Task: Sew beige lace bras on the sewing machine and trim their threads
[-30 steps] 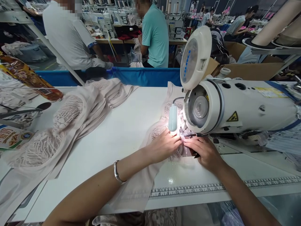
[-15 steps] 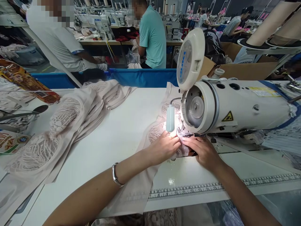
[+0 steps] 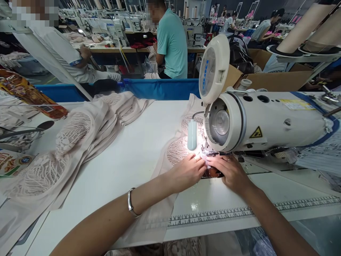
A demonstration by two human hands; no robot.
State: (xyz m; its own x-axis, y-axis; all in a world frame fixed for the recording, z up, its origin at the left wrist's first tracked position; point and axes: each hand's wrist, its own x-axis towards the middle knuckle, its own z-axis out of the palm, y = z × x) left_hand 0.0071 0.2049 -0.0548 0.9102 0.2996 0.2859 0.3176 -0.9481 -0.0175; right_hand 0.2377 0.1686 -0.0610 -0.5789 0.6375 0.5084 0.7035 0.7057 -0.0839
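A pale pink lace garment piece [image 3: 177, 149] lies under the head of a white sewing machine [image 3: 277, 121], lit by a small lamp [image 3: 192, 135]. My left hand [image 3: 188, 172], with a silver bangle on its wrist, closes its fingertips on the cloth just in front of the needle area. Close beside it, my right hand [image 3: 231, 172] has its fingers bent and pressed together on the cloth's edge, by the presser foot. The needle and the exact finger contact are hidden by glare and the machine head. Sheer cloth trails under my left forearm toward the front edge.
More lace pieces [image 3: 77, 142] are heaped on the left of the white table. A brown-labelled bottle [image 3: 32, 94] lies behind them. A printed ruler strip [image 3: 213, 217] runs along the front. Thread cones [image 3: 301, 26] stand at upper right. Two people work beyond the blue cloth barrier [image 3: 160, 88].
The lace between my hands has slid away under the machine, baring more of the dark reddish plate. My hands have barely moved. The person in white at the back left has shifted left, arm raised.
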